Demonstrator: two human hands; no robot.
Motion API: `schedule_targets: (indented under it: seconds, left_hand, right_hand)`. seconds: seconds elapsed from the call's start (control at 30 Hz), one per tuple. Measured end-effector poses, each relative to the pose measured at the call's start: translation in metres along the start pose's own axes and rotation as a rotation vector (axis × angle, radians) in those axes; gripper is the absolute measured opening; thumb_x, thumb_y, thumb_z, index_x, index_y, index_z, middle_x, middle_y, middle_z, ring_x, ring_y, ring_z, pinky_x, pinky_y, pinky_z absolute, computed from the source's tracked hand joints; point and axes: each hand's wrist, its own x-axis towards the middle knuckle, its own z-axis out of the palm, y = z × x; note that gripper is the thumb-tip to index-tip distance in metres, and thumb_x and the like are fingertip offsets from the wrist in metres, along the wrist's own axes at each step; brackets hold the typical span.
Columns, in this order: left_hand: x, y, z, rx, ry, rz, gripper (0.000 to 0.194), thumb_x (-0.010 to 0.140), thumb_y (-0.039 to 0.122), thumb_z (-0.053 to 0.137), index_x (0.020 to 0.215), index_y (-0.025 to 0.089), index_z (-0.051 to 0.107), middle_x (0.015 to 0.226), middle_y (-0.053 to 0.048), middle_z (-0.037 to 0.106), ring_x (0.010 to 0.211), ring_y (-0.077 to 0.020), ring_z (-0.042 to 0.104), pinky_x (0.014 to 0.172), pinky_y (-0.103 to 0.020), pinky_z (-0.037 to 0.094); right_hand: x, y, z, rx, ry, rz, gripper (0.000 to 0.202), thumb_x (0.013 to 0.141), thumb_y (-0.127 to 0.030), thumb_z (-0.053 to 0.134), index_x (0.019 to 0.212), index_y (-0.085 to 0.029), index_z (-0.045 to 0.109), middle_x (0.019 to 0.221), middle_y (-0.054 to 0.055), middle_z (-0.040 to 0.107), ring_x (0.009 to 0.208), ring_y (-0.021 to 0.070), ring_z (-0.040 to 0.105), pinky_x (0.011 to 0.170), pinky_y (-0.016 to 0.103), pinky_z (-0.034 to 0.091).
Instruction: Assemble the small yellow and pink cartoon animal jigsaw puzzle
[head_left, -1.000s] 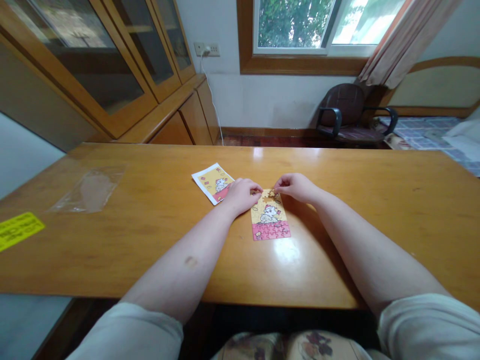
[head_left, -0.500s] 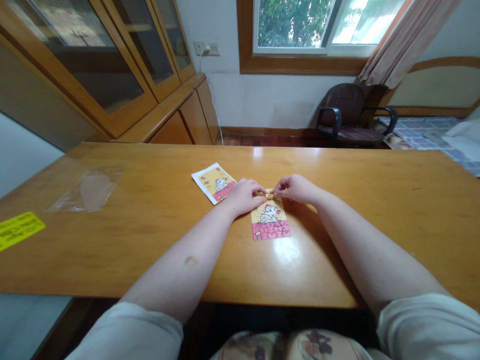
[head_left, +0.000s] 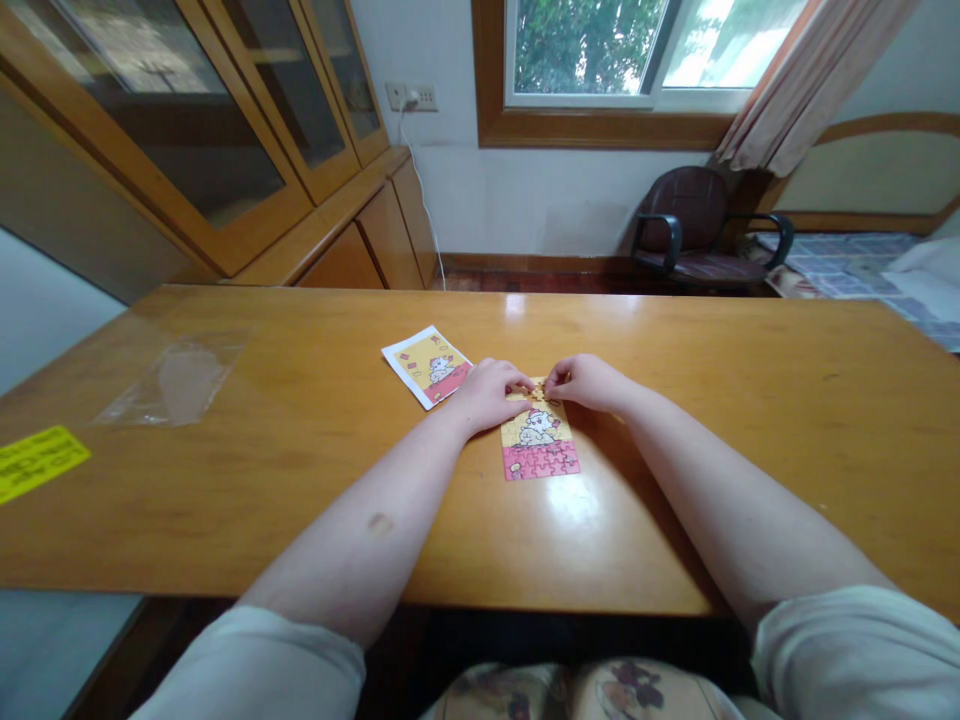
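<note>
A small jigsaw puzzle (head_left: 540,440), yellow above and pink below with a white cartoon animal, lies flat on the wooden table (head_left: 262,500). My left hand (head_left: 493,393) rests at the puzzle's upper left edge, thumb and fingers apart. At the upper right edge is my right hand (head_left: 589,382), its thumb and fingertips pinched together; what they pinch is too small to make out. Between the hands, the pieces near the top show a small gap. A picture card (head_left: 431,365) with the same design lies to the left, just beyond my left hand.
A clear plastic bag (head_left: 184,380) and a yellow label (head_left: 41,462) lie on the table's left side. Behind the table stand a glass-doored wooden cabinet (head_left: 330,215) and a dark armchair (head_left: 686,220).
My right hand has shifted very slightly left and down at the puzzle's top edge. My left hand has barely moved.
</note>
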Motion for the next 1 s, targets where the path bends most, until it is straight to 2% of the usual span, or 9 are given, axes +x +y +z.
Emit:
schedule_targets:
  seconds: [0.3, 0.43, 0.53, 0.67, 0.93, 1.0]
  left_hand:
    - [-0.0010, 0.0027, -0.0029, -0.011, -0.035, -0.011, 0.025, 0.077, 0.040, 0.063, 0.097, 0.028, 0.073, 0.096, -0.002, 0.067, 0.095, -0.0216, 0.055, 0.088, -0.035, 0.042]
    - [-0.0013, 0.0022, -0.0022, -0.014, -0.022, 0.002, 0.021, 0.078, 0.038, 0.062, 0.094, 0.029, 0.074, 0.095, -0.003, 0.066, 0.094, -0.0214, 0.055, 0.087, -0.036, 0.042]
    - [-0.0019, 0.0035, -0.0035, -0.017, -0.019, 0.000, 0.020, 0.079, 0.036, 0.060, 0.093, 0.029, 0.074, 0.093, -0.003, 0.066, 0.093, -0.0216, 0.055, 0.087, -0.036, 0.043]
    - [-0.0028, 0.0051, -0.0047, -0.030, -0.028, -0.002, 0.020, 0.081, 0.034, 0.058, 0.091, 0.030, 0.075, 0.094, -0.003, 0.066, 0.092, -0.0215, 0.055, 0.086, -0.037, 0.043]
    - [-0.0036, 0.0009, 0.0004, -0.022, -0.021, 0.027, 0.019, 0.080, 0.036, 0.059, 0.091, 0.031, 0.075, 0.098, -0.002, 0.065, 0.095, -0.0211, 0.054, 0.087, -0.037, 0.043]
    - [-0.0035, 0.0014, 0.0000, -0.023, -0.023, 0.028, 0.020, 0.081, 0.036, 0.059, 0.091, 0.030, 0.075, 0.099, -0.002, 0.065, 0.095, -0.0207, 0.054, 0.088, -0.036, 0.043]
  right_hand:
    - [0.0015, 0.0009, 0.0015, -0.010, -0.017, -0.039, 0.009, 0.071, -0.027, 0.068, 0.075, -0.021, 0.073, 0.074, 0.001, 0.072, 0.067, 0.0141, 0.060, 0.060, 0.023, 0.041]
    - [0.0021, 0.0021, -0.0002, 0.014, 0.027, -0.054, 0.009, 0.070, -0.026, 0.069, 0.075, -0.020, 0.072, 0.077, 0.001, 0.072, 0.069, 0.0144, 0.061, 0.062, 0.024, 0.042]
    - [0.0024, 0.0033, -0.0022, 0.017, 0.051, -0.041, 0.009, 0.071, -0.028, 0.069, 0.073, -0.019, 0.070, 0.075, 0.002, 0.071, 0.068, 0.0147, 0.061, 0.062, 0.024, 0.042]
    - [0.0035, 0.0044, -0.0017, -0.027, 0.021, -0.013, 0.010, 0.069, -0.028, 0.071, 0.072, -0.019, 0.070, 0.071, 0.001, 0.070, 0.066, 0.0146, 0.060, 0.060, 0.024, 0.041]
    - [0.0041, 0.0023, 0.0029, -0.072, 0.028, -0.021, 0.010, 0.069, -0.029, 0.070, 0.071, -0.019, 0.068, 0.070, 0.001, 0.070, 0.064, 0.0145, 0.060, 0.058, 0.024, 0.040]
    - [0.0037, 0.0025, -0.0016, -0.066, 0.066, -0.012, 0.011, 0.071, -0.030, 0.068, 0.073, -0.019, 0.069, 0.073, 0.003, 0.070, 0.066, 0.0151, 0.060, 0.059, 0.024, 0.041]
